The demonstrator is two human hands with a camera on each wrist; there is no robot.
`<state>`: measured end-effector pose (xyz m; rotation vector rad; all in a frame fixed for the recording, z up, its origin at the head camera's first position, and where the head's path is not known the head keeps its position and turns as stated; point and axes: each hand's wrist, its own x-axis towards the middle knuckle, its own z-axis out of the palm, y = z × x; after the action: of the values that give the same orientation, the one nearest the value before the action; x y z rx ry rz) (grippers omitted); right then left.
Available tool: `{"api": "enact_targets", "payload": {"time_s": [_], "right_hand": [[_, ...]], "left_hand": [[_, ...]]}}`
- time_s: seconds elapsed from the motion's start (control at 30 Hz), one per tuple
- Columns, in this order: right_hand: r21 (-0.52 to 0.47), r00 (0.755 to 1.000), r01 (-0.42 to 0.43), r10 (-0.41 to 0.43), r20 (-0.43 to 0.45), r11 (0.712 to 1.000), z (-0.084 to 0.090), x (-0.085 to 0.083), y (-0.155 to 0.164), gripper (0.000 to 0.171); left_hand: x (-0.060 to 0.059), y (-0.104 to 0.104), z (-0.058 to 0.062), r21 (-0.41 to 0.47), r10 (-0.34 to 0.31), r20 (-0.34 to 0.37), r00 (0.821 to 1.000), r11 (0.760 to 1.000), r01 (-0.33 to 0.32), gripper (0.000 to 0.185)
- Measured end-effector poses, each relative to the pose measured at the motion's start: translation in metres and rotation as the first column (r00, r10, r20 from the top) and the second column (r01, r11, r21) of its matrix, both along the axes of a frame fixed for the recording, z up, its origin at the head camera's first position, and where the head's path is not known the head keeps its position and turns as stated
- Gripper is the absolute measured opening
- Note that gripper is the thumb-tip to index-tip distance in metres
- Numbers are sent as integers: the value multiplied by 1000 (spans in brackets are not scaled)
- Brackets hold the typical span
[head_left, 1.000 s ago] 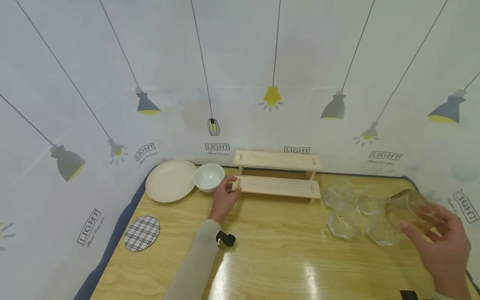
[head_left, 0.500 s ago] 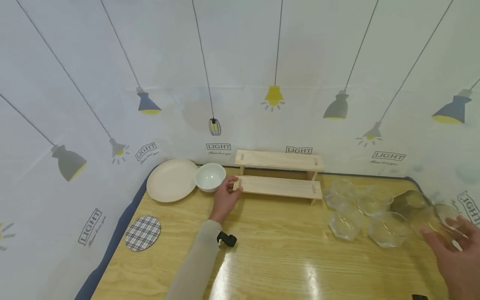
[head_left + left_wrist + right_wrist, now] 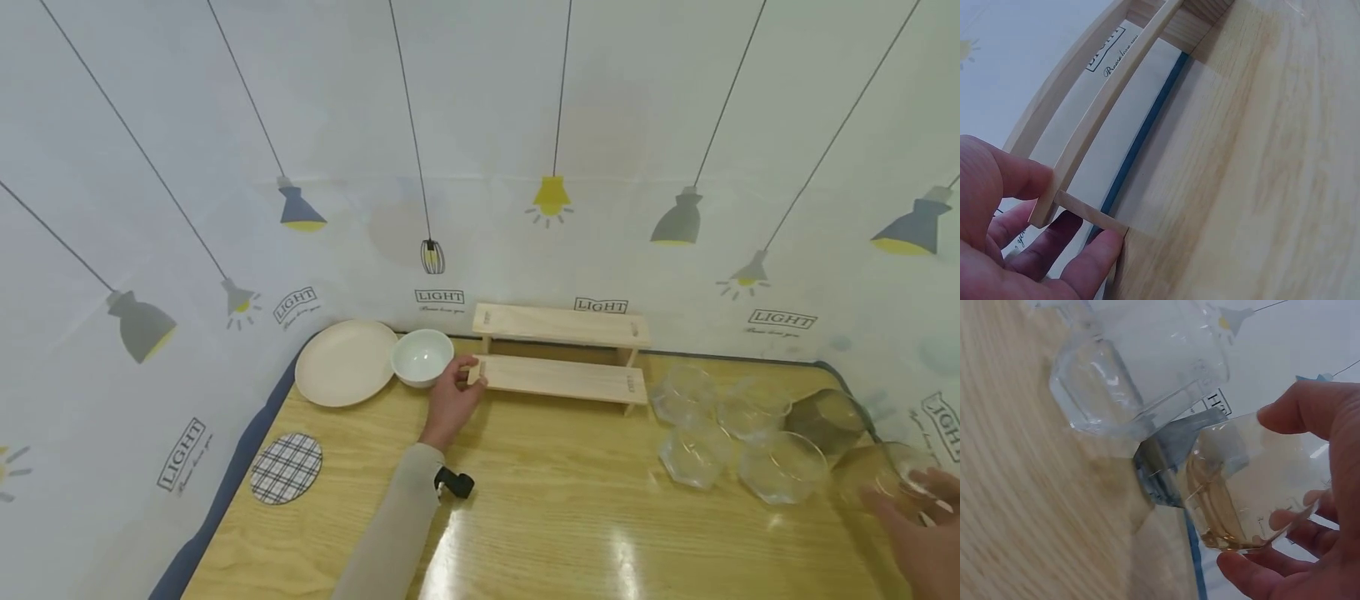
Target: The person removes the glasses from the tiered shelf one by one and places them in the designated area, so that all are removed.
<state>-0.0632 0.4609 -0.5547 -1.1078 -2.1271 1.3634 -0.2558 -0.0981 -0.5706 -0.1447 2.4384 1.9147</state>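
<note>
Left hand (image 3: 452,397) grips rack (image 3: 561,377) | right hand (image 3: 924,533) holds glass (image 3: 879,477)

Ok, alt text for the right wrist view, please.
The right hand holds a tilted amber-tinted glass by its rim, fingers curled around it, above the edge of a wooden table. A clear faceted glass lies just behind it.

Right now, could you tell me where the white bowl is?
In the head view, the white bowl sits at the table's far left, between the plate and the wooden shelf.
</note>
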Motion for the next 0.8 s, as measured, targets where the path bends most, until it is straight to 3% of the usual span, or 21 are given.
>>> {"api": "enact_targets", "payload": {"time_s": [0.1, 0.23, 0.57, 0.8], "right_hand": [[2, 991, -30, 30, 134, 1000, -3, -2, 0, 71], [13, 957, -97, 90, 276, 995, 3, -5, -4, 87], [-12, 950, -143, 141, 279, 990, -5, -9, -1, 91], [0, 945, -154, 148, 291, 988, 1, -9, -6, 95]], "left_hand": [[1, 0, 1, 1, 1, -5, 1000, 1000, -1, 36], [1, 0, 1, 14, 1, -14, 1000, 1000, -1, 37], [1, -1, 2, 8, 0, -16, 1000, 1000, 0, 37], [0, 1, -1, -9, 6, -22, 1000, 1000, -6, 37]]}}
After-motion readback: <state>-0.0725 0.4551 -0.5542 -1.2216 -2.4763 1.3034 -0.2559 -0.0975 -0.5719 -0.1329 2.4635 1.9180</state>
